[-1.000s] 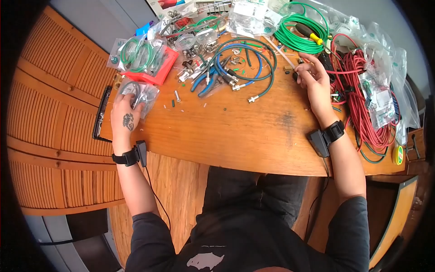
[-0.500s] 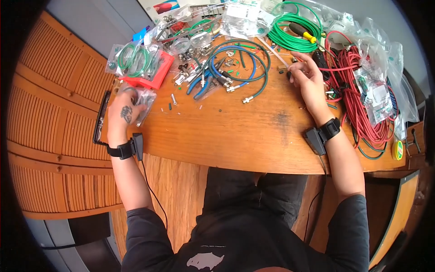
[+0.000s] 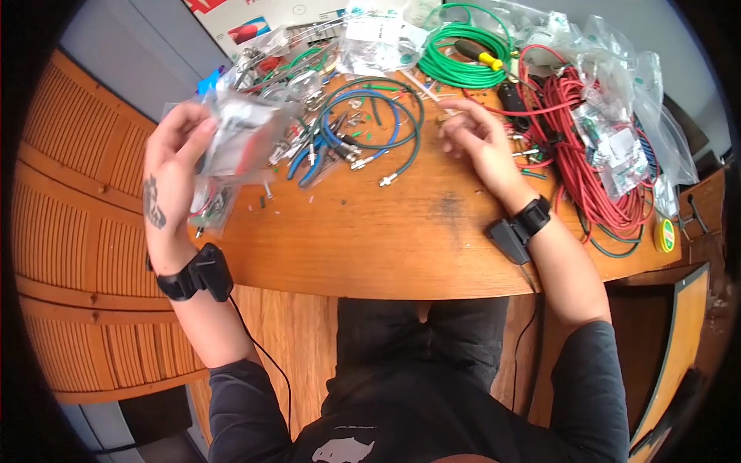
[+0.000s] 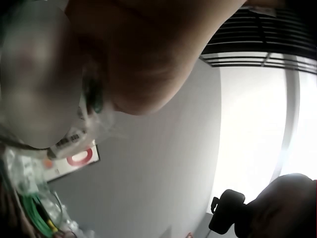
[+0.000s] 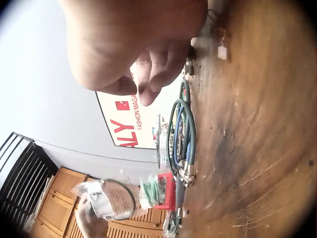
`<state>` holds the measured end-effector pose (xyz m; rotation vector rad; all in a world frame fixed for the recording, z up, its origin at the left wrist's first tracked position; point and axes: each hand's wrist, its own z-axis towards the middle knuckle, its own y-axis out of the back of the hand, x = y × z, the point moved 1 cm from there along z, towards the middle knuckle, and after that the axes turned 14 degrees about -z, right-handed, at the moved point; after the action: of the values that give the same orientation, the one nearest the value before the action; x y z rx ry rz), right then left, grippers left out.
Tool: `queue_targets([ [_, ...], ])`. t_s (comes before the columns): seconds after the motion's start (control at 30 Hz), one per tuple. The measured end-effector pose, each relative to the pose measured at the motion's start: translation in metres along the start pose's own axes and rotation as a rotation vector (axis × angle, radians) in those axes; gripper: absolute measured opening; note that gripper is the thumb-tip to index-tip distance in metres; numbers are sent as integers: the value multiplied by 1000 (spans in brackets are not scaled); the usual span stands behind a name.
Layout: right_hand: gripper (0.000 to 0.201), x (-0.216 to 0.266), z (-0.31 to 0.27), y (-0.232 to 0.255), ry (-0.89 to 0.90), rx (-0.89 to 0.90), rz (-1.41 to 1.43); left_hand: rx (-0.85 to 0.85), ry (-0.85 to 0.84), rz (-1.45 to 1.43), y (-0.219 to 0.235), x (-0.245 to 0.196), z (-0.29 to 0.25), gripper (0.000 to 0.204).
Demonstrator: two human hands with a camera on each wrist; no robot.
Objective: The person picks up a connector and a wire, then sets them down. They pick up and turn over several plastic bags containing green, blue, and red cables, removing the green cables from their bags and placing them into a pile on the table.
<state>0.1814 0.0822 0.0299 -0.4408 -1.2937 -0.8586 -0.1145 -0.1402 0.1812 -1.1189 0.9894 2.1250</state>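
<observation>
My left hand (image 3: 185, 135) is raised over the table's left end and grips clear plastic bags (image 3: 239, 143) holding coiled cable and small parts. The right wrist view shows that bag (image 5: 111, 198) far off, with a dark cable ring inside. In the left wrist view the bag (image 4: 74, 139) is a blur under the palm. My right hand (image 3: 455, 123) hovers just above the wooden table (image 3: 401, 239) at its middle back, fingers loosely curled, with nothing seen between the fingertips (image 5: 143, 94). A few small metal parts (image 5: 221, 49) lie on the wood beside it.
A loop of blue and green cables (image 3: 370, 116) and blue-handled pliers (image 3: 309, 162) lie between the hands. At the back are a green cable coil (image 3: 455, 58) and a yellow-handled screwdriver (image 3: 482, 55). Red cable (image 3: 571, 131) and bagged parts fill the right side. A tape roll (image 3: 662, 235) sits at the right edge.
My left hand has lifted the plastic bags off the table's left end and turned palm-up. The right hand has drawn back slightly from the thin white stick.
</observation>
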Motion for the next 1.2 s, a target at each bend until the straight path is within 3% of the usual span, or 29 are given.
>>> queue_targets([
  [0.07,35,7,-3,1,-10,113,120,137,50,-505,-43,8,14,10],
  [0.17,49,10,-3,-6,19,258,472,439,240,-885,-105,38,40,16],
  [0.2,49,13,-5,-7,13,250,459,524,297,-957,-125,51,47,17],
  [0.27,47,16,-8,-8,-79,271,633,425,403,-986,-167,69,50,22],
  [0.33,42,7,0,-2,-148,184,446,259,532,-1316,-192,67,46,32],
  [0.4,38,-3,5,5,-164,62,447,272,545,-1399,-197,64,39,38],
  [0.43,38,-3,4,5,-169,56,450,276,554,-1397,-198,67,34,38],
  [0.5,35,2,6,4,-176,-70,522,355,397,-1121,-195,77,27,36],
  [0.6,35,9,4,-3,-170,-61,595,298,361,-886,-203,80,20,32],
  [0.63,34,9,2,-2,-174,1,544,262,381,-908,-201,75,19,32],
  [0.77,34,-2,2,0,-99,-21,356,190,336,-846,-192,72,23,30],
  [0.9,35,-3,5,-4,-109,-134,317,313,327,-706,-187,74,24,27],
  [1.03,35,-20,10,7,-45,-299,142,20,116,-741,-183,70,25,26],
  [1.07,35,-20,10,8,-43,-297,142,18,114,-741,-183,71,26,26],
  [1.13,35,-15,6,10,-108,-407,141,-259,-68,-876,-179,73,30,25],
  [1.2,34,-13,6,13,-157,-445,111,-286,-114,-902,-173,73,32,22],
])
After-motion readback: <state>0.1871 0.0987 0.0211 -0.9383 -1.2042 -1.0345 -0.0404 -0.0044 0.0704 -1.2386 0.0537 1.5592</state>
